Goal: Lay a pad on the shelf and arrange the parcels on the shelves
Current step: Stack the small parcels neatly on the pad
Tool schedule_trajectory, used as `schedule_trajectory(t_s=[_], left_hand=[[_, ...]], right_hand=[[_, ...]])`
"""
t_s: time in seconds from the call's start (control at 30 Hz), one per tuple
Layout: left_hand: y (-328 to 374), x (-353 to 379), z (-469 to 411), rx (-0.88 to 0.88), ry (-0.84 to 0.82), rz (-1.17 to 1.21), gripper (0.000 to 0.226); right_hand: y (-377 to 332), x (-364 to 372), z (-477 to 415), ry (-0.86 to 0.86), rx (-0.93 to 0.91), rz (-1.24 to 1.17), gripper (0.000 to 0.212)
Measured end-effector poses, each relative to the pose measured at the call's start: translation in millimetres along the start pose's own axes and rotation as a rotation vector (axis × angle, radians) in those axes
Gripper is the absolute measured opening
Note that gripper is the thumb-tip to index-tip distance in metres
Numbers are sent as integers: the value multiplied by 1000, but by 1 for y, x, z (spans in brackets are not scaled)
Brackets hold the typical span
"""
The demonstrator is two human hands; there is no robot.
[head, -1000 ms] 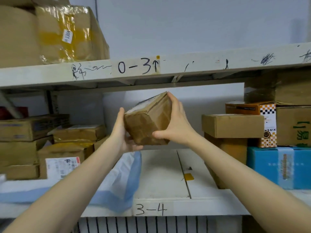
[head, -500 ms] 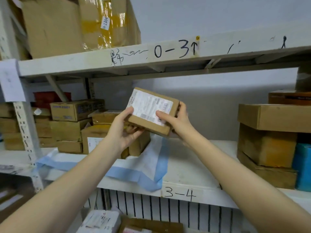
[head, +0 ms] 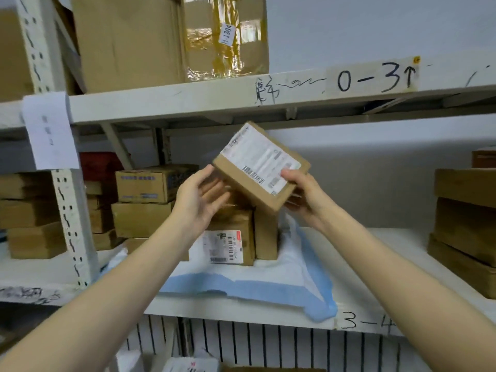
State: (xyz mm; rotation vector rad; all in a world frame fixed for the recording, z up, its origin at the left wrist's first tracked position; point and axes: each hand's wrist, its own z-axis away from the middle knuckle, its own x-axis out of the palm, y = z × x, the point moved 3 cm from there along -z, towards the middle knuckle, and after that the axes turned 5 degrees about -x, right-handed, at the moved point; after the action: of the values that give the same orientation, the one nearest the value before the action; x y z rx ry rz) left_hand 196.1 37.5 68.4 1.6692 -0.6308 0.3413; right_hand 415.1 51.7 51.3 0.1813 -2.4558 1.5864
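Both hands (head: 197, 202) at tilted parcel (head: 257, 162)

A parcel storeroom, of the sort a courier pick-up point keeps; an upper shelf (head: 188, 103) and a lower shelf (head: 375, 264) of pale metal hang on a slotted upright (head: 67, 210), their front edges hand-marked "0-3↑" (head: 375, 79) and "3-4" (head: 365, 322); brown cartons (head: 145, 183) stand stacked along the lower shelf (a labelled box (head: 228, 245) shows a printed barcode outward); a taped carton (head: 225, 38) above wears a sticker reading H 1304; the parcel (head: 261, 165) held up in front bears a shipping label; a paper note (head: 49, 130) hangs on the upright.
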Motion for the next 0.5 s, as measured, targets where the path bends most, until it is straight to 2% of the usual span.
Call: schedule_trajectory(t_s=[0.07,0.17,0.27,0.37,0.5], left_hand=[[13,-21,-11,57,35,-100,28],[32,-48,-27,152,131,-307,16],[41,-64,-37,168,229,-334,21],[47,-72,-45,204,244,-373,23],[55,-77,-52,322,226,-519,20]], right_hand=[[0,13,-7,91,32,-86,89],[-3,33,-16,211,49,-48,72],[-9,46,-24,225,70,41,73],[-19,56,-36,243,93,83,55],[-20,68,-65,235,146,134,61]])
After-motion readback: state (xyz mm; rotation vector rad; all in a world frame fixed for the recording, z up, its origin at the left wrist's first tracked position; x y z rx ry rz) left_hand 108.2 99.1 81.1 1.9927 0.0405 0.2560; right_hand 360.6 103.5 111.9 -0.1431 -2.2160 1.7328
